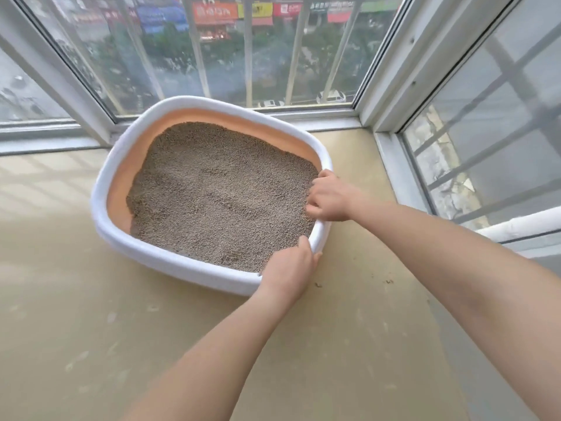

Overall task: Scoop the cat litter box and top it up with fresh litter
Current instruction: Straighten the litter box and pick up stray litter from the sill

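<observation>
On the tan floor (91, 314) of a glazed balcony corner sits the litter box (170, 262), a white-rimmed tray with an orange inner wall, pushed close to the window frame (91, 117) at its far side. Grey-brown litter (218, 192) fills it nearly to the lip, its surface uneven, with shallow furrows across the middle

Both hands are on the near-right rim. The left hand (288, 271) grips the rim at the near corner, fingers curled over the white edge into the tray and the thumb down the outer side. The right hand (326, 197) holds the right edge a little farther along, its fingers bent over the rim so the knuckles sit just above the litter. Both forearms reach in from the lower right, bare

A few dark crumbs (318, 284) lie scattered on the floor just beside the near-right corner of the box, with another small cluster (388, 281) farther right. Pale smudges mark the floor nearer the camera

Window panes enclose the corner on three sides, with metal bars (248, 50) outside the glass. A white ledge (522, 224) runs along the right-hand window, well apart from the tray. Through the far glass are trees, parked cars (332, 96) and a row of shop signs (215, 13) in red, yellow and blue; their lettering is too blurred to read
</observation>
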A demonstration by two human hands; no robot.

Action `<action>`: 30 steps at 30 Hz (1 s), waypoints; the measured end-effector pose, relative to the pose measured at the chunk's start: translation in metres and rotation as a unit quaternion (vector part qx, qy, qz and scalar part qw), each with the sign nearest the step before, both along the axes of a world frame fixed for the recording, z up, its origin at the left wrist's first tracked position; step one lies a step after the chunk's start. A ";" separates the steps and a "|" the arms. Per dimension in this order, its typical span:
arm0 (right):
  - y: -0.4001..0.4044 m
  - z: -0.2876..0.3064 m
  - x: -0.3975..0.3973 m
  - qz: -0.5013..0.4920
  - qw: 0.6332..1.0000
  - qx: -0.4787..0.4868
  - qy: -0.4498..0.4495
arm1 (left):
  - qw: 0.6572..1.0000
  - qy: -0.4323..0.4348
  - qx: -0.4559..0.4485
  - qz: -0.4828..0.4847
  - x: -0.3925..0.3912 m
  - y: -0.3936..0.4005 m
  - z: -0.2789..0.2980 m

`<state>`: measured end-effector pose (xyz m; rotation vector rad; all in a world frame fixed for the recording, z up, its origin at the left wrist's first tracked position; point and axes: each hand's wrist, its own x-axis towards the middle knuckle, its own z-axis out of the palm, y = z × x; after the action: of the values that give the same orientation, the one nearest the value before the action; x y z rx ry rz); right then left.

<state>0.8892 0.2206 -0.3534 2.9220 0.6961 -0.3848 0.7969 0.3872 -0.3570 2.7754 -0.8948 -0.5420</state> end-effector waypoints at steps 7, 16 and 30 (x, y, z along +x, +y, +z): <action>-0.029 -0.006 0.003 -0.058 0.996 0.031 -0.053 | 0.999 -0.034 -0.023 -0.003 0.021 -0.066 -0.006; 0.069 0.016 -0.064 -0.313 0.842 0.437 0.037 | 0.979 -0.114 -0.078 -0.148 0.059 0.079 -0.004; 0.149 -0.027 -0.071 -0.023 0.993 0.083 -0.077 | 0.961 -0.076 0.157 -0.215 0.134 0.224 0.007</action>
<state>0.8185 0.3694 -0.3807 3.0860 0.6711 -0.1066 0.9310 0.6117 -0.3498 2.9339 -1.5979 -0.5811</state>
